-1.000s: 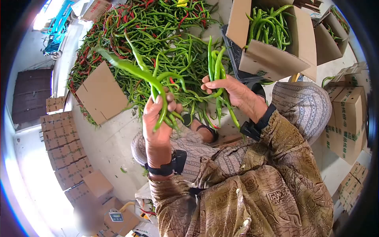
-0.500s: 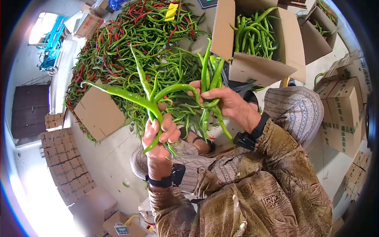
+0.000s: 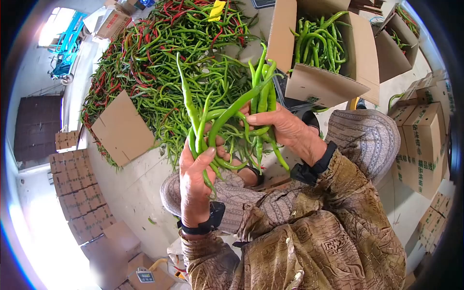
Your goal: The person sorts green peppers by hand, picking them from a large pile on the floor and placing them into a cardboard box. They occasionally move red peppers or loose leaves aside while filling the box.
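Note:
Long green chili peppers (image 3: 190,104) stick up out of my left hand (image 3: 195,169), whose fingers and thumb are wrapped round their lower ends. My right hand (image 3: 285,126) grips another bunch of green chili peppers (image 3: 263,99) between thumb and fingers, with tips poking out above and below. One long curved pepper (image 3: 237,108) spans from the left hand across to the right bunch. Behind both hands spreads a big pile of green and red peppers (image 3: 159,77) on the floor.
An open cardboard box (image 3: 333,89) with green peppers inside stands at the upper right, another open box (image 3: 394,58) beyond it. A flat cardboard piece (image 3: 122,128) leans on the pile. Stacked cartons (image 3: 79,193) line the left; more cartons (image 3: 423,140) stand at right. A small scale display (image 3: 145,275) shows below.
The large curved pepper at my left hand has swung from pointing left to pointing right, toward the right bunch. My left hand has turned and risen slightly; the right hand still grips its bunch.

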`<control>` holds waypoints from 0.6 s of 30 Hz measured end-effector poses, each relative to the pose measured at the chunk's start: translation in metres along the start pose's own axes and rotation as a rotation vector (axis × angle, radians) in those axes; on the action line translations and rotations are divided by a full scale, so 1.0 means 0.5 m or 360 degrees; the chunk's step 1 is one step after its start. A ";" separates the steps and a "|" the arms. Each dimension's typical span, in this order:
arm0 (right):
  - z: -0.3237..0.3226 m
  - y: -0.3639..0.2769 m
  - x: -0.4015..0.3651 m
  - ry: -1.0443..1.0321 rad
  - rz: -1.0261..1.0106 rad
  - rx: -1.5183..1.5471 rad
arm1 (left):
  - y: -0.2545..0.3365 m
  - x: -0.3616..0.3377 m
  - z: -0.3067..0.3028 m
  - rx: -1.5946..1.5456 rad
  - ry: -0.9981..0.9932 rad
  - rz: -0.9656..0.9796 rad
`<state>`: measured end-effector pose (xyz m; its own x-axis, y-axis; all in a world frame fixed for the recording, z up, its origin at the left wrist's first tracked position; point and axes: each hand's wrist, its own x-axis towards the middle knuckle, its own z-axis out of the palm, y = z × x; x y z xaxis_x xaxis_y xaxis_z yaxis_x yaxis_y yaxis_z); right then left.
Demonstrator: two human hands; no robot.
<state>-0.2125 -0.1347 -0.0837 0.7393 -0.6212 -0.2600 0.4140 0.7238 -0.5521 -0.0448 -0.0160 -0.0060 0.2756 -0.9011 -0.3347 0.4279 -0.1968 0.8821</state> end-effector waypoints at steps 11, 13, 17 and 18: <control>-0.054 0.072 0.027 0.0038 0.0276 -0.0309 | 0.119 0.046 0.069 0.0072 -0.0065 0.0371; -0.065 0.095 0.032 0.0057 0.0324 -0.0342 | 0.149 0.069 0.122 0.0030 -0.0246 0.0363; -0.064 0.115 0.031 -0.0043 0.0355 -0.0069 | 0.175 0.127 0.301 -0.0276 -0.0560 0.0373; -0.066 0.117 0.032 -0.0053 0.0324 -0.0018 | 0.171 0.179 0.310 -0.0172 -0.0903 0.0380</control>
<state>-0.1939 -0.1121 -0.1463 0.8242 -0.4521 -0.3410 0.2485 0.8299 -0.4996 -0.1168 -0.1733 0.0907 -0.1131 -0.9861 0.1218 0.5040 0.0487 0.8623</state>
